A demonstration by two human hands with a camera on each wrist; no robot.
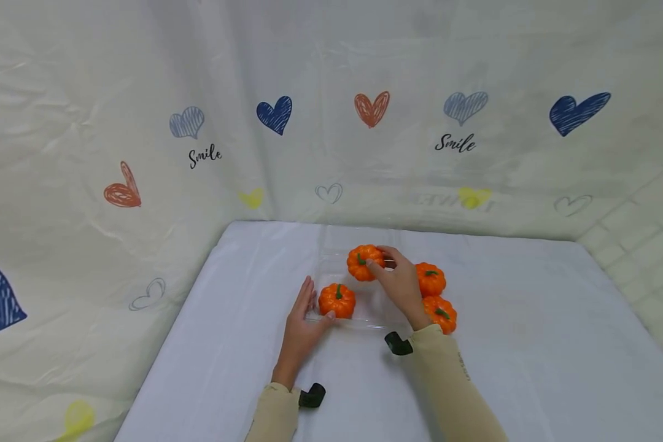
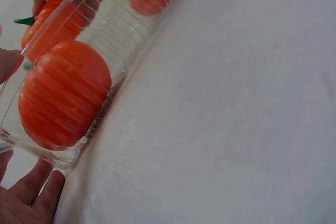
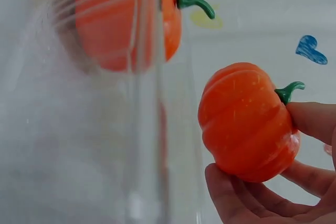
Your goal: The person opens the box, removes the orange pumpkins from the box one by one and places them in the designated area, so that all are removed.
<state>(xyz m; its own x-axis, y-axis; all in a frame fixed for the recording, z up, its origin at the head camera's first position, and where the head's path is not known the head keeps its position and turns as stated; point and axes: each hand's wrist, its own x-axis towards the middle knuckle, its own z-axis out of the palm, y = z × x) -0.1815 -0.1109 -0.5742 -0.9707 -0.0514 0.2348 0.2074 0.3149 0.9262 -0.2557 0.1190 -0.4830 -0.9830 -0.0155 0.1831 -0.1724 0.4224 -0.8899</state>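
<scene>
The left hand (image 1: 302, 331) is lying spread along the side of a clear box (image 1: 364, 325), with its fingers pointing straight and its thumb resting at the near edge. Just right of that thumb, a seated pumpkin (image 1: 335, 304) is sitting inside the box. Next along, over the back part of the box, a held pumpkin (image 1: 361, 270) is being pinched between the thumb and fingers of the right hand (image 1: 400, 283). I think the box is being filled, and this pumpkin is having its turn. Next, the right hand should be setting it down softly and letting go, with the left hand steadying the box. Just past the right hand, a far pumpkin (image 1: 432, 282) and a near pumpkin (image 1: 439, 307) are waiting outside the box, close together.

The box is looking thin and shiny, like plastic, with ridges on its walls. The pumpkins are showing glossy orange skin and fat, round bumps. The held one's green stem (image 3: 287, 93) is curling. White cloth (image 1: 243, 294) is lying under everything.
</scene>
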